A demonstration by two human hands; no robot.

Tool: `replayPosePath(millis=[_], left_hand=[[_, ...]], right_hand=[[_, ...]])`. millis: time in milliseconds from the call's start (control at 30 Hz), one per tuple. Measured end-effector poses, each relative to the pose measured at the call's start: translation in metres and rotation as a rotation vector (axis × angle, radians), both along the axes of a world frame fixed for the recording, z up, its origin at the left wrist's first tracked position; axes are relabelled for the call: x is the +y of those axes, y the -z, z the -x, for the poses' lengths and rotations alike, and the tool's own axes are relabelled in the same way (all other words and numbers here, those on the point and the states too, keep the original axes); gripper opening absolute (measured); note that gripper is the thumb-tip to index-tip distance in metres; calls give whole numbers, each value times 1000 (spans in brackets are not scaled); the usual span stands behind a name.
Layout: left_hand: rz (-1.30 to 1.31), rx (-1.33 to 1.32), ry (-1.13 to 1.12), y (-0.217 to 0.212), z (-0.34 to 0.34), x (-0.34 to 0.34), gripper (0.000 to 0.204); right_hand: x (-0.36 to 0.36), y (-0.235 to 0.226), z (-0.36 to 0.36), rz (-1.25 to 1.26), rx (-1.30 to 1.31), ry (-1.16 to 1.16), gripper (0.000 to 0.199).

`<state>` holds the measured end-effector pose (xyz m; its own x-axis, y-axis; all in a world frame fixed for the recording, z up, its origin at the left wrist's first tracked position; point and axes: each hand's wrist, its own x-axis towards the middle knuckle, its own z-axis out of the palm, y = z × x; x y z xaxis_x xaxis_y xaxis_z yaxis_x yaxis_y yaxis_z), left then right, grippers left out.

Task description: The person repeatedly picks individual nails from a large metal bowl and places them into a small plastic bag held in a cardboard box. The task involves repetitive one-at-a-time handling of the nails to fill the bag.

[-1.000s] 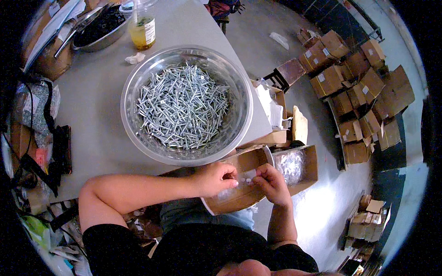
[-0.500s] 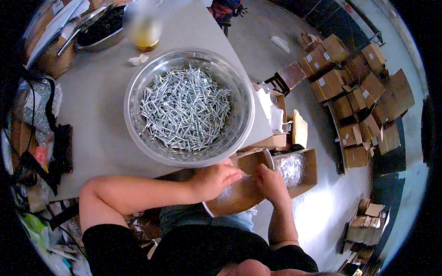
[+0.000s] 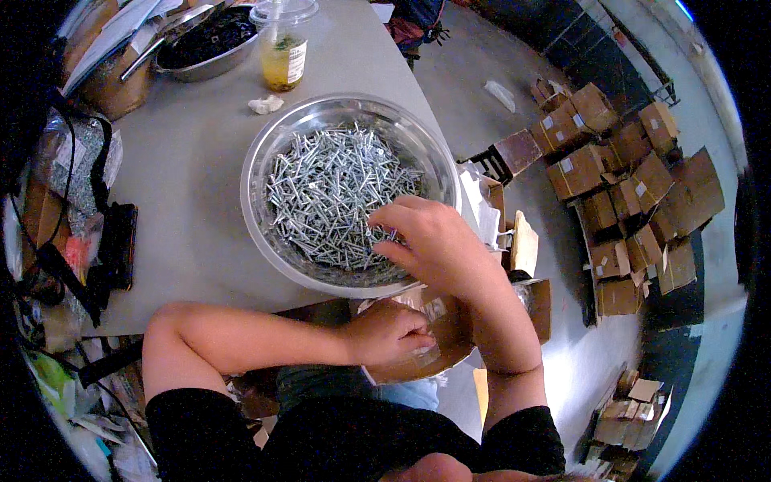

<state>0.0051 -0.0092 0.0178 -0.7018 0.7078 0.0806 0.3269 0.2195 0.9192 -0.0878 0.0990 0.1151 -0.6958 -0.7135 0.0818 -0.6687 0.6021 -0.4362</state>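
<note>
Screws (image 3: pixel 337 193) in bowl (image 3: pixel 261 153); drink cup (image 3: pixel 284 48) behind.

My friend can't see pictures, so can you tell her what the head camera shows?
A person's right hand reaches into a big metal bowl full of silver screws on a grey table. The left hand holds a clear bag over a cardboard box at the lap. Many small boxes lie on the floor.

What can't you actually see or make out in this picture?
Head view, the only one:
- Whether the right hand grips any silver screws in the clear round bowl: its fingertips are turned away.
- What the left hand holds over the brown cardboard box: fingers cover it.
- Dark metal pan contents: too dark, cut off.
</note>
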Motion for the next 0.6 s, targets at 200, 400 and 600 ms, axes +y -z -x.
replayPosePath(millis=[200,400,600], left_hand=[[-169,13,-81,22,4,6,28],[-87,-67,20,10,4,2,25],[-75,-154,27,11,4,2,30]], right_hand=[[-17,20,16,-154,3,-2,23],[-17,17,16,-151,-102,11,19],[-16,13,14,-45,-153,34,18]])
